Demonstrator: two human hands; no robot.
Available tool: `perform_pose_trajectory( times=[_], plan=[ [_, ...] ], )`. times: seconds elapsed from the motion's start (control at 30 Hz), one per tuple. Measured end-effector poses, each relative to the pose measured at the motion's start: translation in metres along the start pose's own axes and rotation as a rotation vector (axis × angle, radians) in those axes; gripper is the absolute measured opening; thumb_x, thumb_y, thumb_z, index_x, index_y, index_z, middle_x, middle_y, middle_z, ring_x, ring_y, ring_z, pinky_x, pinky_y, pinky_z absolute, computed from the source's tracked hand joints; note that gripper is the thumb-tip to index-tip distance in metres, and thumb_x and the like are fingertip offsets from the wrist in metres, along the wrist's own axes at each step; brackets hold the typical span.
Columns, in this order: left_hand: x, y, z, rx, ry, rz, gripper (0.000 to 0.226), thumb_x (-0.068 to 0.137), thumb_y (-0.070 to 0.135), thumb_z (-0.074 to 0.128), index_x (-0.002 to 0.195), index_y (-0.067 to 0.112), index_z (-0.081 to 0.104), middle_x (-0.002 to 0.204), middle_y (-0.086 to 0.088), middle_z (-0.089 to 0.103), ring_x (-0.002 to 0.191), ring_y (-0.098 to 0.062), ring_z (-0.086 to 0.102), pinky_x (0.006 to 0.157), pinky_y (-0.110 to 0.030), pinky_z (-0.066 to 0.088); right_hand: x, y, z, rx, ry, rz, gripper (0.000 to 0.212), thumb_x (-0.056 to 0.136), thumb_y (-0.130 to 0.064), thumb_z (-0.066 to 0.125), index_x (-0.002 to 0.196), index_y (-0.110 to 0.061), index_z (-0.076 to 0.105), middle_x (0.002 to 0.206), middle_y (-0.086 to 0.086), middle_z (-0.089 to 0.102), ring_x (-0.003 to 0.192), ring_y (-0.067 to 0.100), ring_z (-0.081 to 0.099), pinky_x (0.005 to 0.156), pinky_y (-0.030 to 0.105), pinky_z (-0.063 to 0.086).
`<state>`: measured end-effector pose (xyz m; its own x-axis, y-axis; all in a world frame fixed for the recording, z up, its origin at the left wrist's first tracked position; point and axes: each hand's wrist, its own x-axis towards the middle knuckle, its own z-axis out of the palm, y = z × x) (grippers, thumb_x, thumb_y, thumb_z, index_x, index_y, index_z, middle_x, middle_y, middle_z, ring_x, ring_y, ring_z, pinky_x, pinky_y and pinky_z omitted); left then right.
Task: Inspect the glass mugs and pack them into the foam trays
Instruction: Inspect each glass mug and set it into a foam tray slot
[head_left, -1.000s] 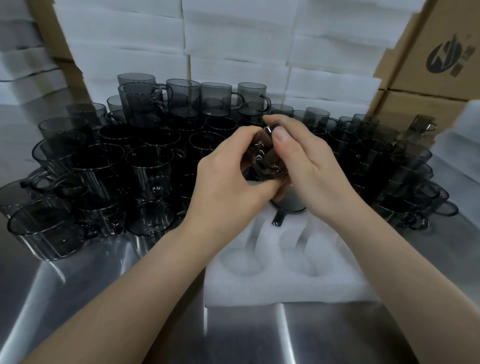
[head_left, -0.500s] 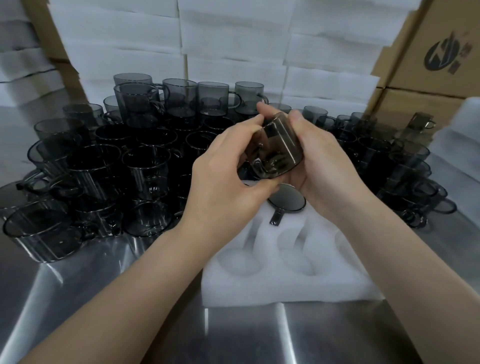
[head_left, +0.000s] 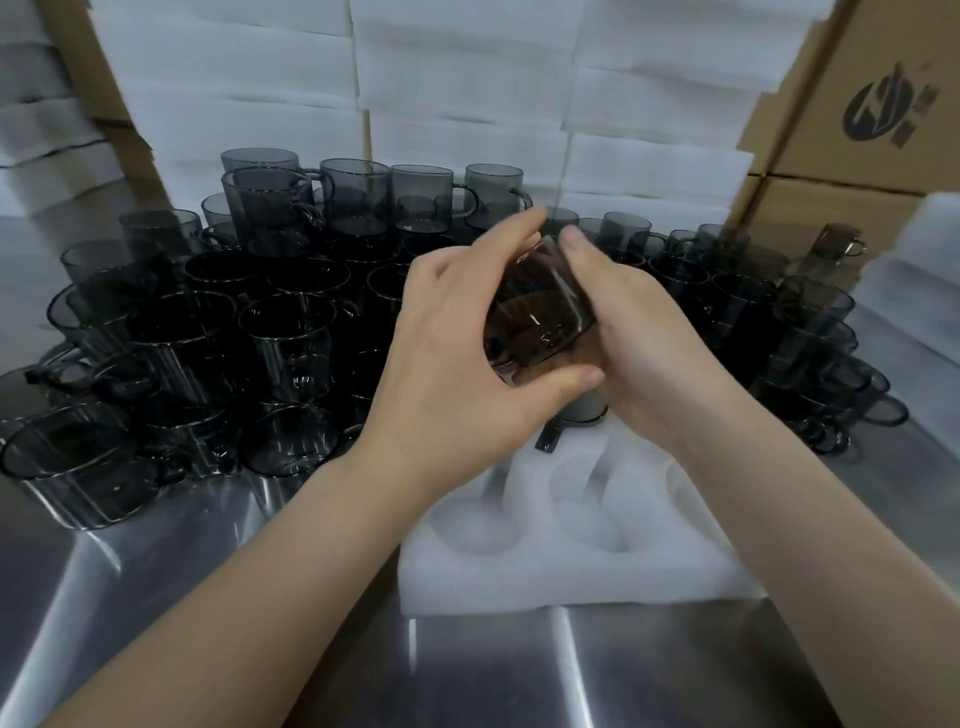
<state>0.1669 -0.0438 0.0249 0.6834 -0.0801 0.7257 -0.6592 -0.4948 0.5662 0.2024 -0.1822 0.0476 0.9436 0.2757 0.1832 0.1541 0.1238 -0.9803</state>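
Note:
A smoky grey glass mug (head_left: 537, 312) is tilted on its side in the air between both hands, above the far edge of the white foam tray (head_left: 571, 566). My left hand (head_left: 457, 358) grips it from the left, thumb under its base. My right hand (head_left: 628, 343) cups it from the right, fingertips on its upper rim. One mug (head_left: 584, 413) sits in a far pocket of the tray, mostly hidden under my hands, its handle pointing toward me. Several near pockets hold nothing.
A dense crowd of grey glass mugs (head_left: 218, 332) covers the steel table (head_left: 260, 649) at the left and behind, more mugs (head_left: 810, 332) at the right. Stacked white foam sheets (head_left: 467, 93) form the back wall. Cardboard boxes (head_left: 872, 119) stand at the right.
The held mug has been turned between my hands, from partly hidden behind my fingers to lying tilted with its side showing. Both hands stayed over the tray's far edge.

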Motion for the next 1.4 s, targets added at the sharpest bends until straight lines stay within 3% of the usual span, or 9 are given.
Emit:
perform_pose_trajectory(
  times=[0.1,0.33,0.5,0.67,0.8,0.9,1.0,1.13,1.4],
  plan=[
    [0.0,0.001,0.003,0.053,0.045,0.025,0.075,0.073,0.023,0.082,0.139,0.008,0.05,0.13,0.001,0.06,0.121,-0.013,0.054,0.105,-0.022,0.039,0.001,0.007,-0.001,-0.156,0.043,-0.056,0.038,0.102,-0.039,0.046,0.089,-0.023,0.078,0.093,0.006,0.076,0.089,0.019,0.071,0.088,0.043,0.053],
    [-0.002,0.002,0.003,0.028,0.06,0.16,0.066,0.073,0.006,0.082,0.132,0.001,0.054,0.131,-0.005,0.059,0.124,-0.015,0.054,0.107,-0.024,0.04,0.001,0.0,-0.002,0.055,0.023,0.006,0.034,0.102,-0.03,0.048,0.091,-0.013,0.074,0.082,0.007,0.074,0.076,0.018,0.071,0.06,0.03,0.058],
    [-0.002,0.003,0.003,-0.042,-0.012,0.277,0.064,0.077,0.004,0.08,0.133,-0.002,0.05,0.137,-0.01,0.053,0.132,-0.021,0.048,0.11,-0.045,0.039,-0.001,-0.007,-0.004,0.125,-0.056,0.113,0.033,0.103,-0.028,0.048,0.091,-0.01,0.073,0.082,0.005,0.072,0.078,0.018,0.071,0.064,0.028,0.056],
    [0.0,0.001,0.002,-0.047,-0.003,0.282,0.074,0.072,0.0,0.079,0.134,0.02,0.043,0.143,0.0,0.043,0.143,-0.025,0.034,0.117,-0.053,0.025,-0.004,-0.009,-0.008,0.402,-0.396,0.308,0.047,0.103,-0.048,0.035,0.113,-0.015,0.066,0.103,0.009,0.072,0.094,0.024,0.07,0.078,0.037,0.058],
    [-0.001,0.002,0.002,-0.055,-0.024,0.197,0.072,0.07,0.012,0.081,0.126,0.028,0.039,0.146,0.006,0.042,0.143,-0.019,0.034,0.114,-0.055,0.028,-0.002,-0.009,-0.01,0.35,-0.343,0.26,0.042,0.099,-0.047,0.041,0.117,-0.018,0.065,0.11,0.012,0.07,0.098,0.03,0.067,0.074,0.042,0.06],
    [-0.001,0.001,0.002,-0.101,-0.018,0.14,0.066,0.071,0.023,0.083,0.12,0.026,0.039,0.146,0.006,0.042,0.136,-0.008,0.042,0.108,-0.039,0.041,0.0,-0.006,-0.01,0.292,-0.239,0.157,0.035,0.088,-0.04,0.055,0.111,-0.017,0.069,0.109,0.012,0.069,0.099,0.029,0.068,0.077,0.045,0.059],
    [0.0,0.0,0.005,-0.069,-0.018,0.029,0.08,0.075,0.028,0.078,0.142,0.023,0.034,0.15,0.011,0.036,0.135,0.001,0.039,0.109,-0.021,0.038,0.001,-0.005,-0.008,0.256,-0.21,0.091,0.035,0.086,-0.035,0.057,0.111,-0.012,0.068,0.103,0.011,0.071,0.094,0.026,0.07,0.072,0.041,0.06],
    [-0.001,-0.003,0.007,-0.012,-0.048,0.046,0.08,0.079,0.017,0.077,0.147,0.009,0.036,0.157,-0.005,0.03,0.145,-0.013,0.026,0.116,-0.02,0.025,0.002,-0.004,-0.006,0.213,-0.115,0.063,0.036,0.088,-0.03,0.057,0.117,-0.011,0.067,0.108,0.013,0.07,0.099,0.027,0.069,0.076,0.044,0.057],
    [0.0,-0.007,0.008,-0.078,-0.115,0.165,0.07,0.071,0.001,0.08,0.13,0.016,0.045,0.154,-0.004,0.034,0.146,-0.011,0.024,0.115,-0.016,0.023,-0.001,-0.009,-0.003,0.18,0.021,0.06,0.021,0.099,-0.017,0.055,0.112,-0.006,0.065,0.089,0.009,0.066,0.083,0.025,0.063,0.06,0.034,0.058]
  ],
)
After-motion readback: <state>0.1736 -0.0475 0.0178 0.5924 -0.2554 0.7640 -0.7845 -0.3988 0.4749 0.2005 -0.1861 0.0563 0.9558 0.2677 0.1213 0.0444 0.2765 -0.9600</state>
